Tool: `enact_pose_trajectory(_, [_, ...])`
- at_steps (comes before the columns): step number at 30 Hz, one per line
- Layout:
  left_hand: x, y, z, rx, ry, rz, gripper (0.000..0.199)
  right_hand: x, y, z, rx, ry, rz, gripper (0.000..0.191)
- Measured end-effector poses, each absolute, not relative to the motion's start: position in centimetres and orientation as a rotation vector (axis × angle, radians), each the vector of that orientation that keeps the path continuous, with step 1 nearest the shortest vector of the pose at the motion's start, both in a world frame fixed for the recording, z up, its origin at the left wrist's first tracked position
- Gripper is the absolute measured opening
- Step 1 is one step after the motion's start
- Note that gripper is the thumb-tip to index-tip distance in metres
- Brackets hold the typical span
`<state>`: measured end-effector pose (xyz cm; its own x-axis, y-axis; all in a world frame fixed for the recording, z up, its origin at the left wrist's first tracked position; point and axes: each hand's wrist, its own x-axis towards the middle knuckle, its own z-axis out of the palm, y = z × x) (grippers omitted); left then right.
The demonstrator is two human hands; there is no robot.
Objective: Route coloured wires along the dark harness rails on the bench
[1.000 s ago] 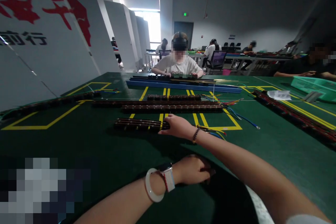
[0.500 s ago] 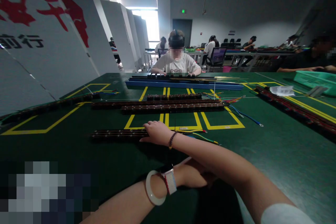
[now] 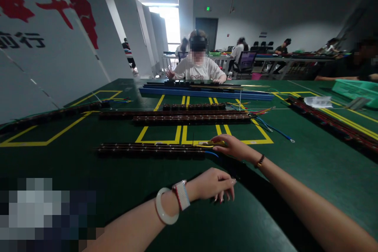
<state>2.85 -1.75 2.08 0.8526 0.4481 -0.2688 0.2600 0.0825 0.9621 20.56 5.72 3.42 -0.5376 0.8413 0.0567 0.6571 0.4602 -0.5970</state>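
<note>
A long dark strip assembly (image 3: 150,150) with shiny metal rods lies lengthwise in front of me. A yellow wire (image 3: 203,146) and a blue wire (image 3: 212,153) come out of its right end. My right hand (image 3: 234,149), with a dark beaded bracelet, is closed around the yellow wire; the wire's far end is hidden by the fingers. Nearer to me, my left hand (image 3: 211,184), with a watch and a pale bangle, hovers over the table with bent, parted fingers and nothing visible in them. It is apart from the assembly.
Farther back lie similar assemblies (image 3: 191,119) with wires at their right ends. A blue rail (image 3: 206,93) lies before a seated person (image 3: 197,67). On the right are another long assembly (image 3: 330,126), a white paper (image 3: 317,102) and a green basket (image 3: 354,91).
My right hand has moved right, from the assembly's body to its wires. My left hand has come out from under the right forearm. The person opposite has raised one hand.
</note>
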Motion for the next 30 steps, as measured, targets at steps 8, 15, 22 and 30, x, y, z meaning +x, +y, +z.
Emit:
enact_pose_trajectory(8, [2.7,-0.8,1.9,1.202,0.6,0.249,0.046,21.3,5.3,2.1,-1.315,-2.301,1.151,0.053])
enact_pose_trajectory(15, [2.5,-0.5,1.7,0.948,0.578,0.3,0.041,20.6,4.7,1.6,-1.357,-2.294,1.067,0.035])
enact_pose_trajectory(22, [2.6,-0.3,1.5,0.662,0.532,0.413,0.054,19.8,3.7,2.2,-1.293,-2.275,0.762,0.016])
enact_pose_trajectory(30, [3.1,-0.5,1.7,0.442,0.576,0.689,0.04,18.2,2.1,3.5,-1.141,-2.652,0.007,0.019])
